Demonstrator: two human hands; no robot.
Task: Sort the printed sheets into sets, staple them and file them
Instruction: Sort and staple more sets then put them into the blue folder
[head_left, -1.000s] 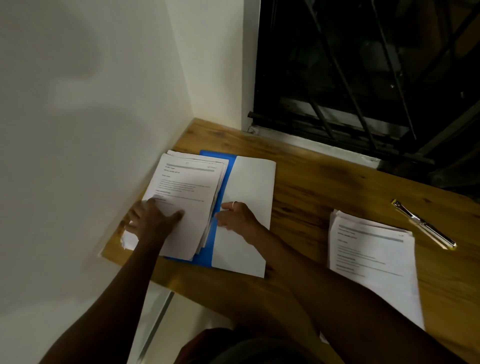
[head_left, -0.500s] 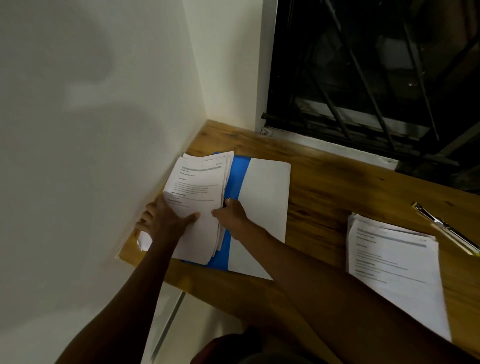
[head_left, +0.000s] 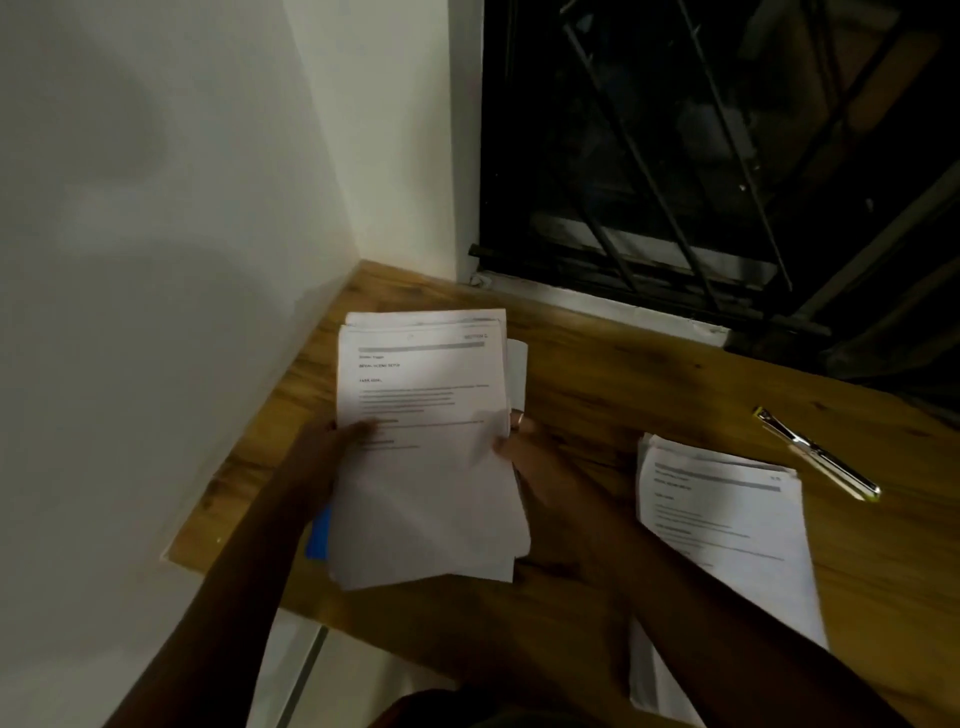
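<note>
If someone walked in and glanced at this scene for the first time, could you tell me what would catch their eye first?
Most striking is the stack of printed sheets held up over the desk's left corner by the left hand and right hand, with a sliver of blue folder peeking out beneath. To the right, a second pile of printed sheets lies flat on the wooden desk, and a metallic stapler lies beyond it near the barred window.

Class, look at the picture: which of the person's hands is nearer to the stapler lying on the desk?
Right. The right hand grips the held sheets' edge facing the stapler; the left hand grips the far edge.
</note>
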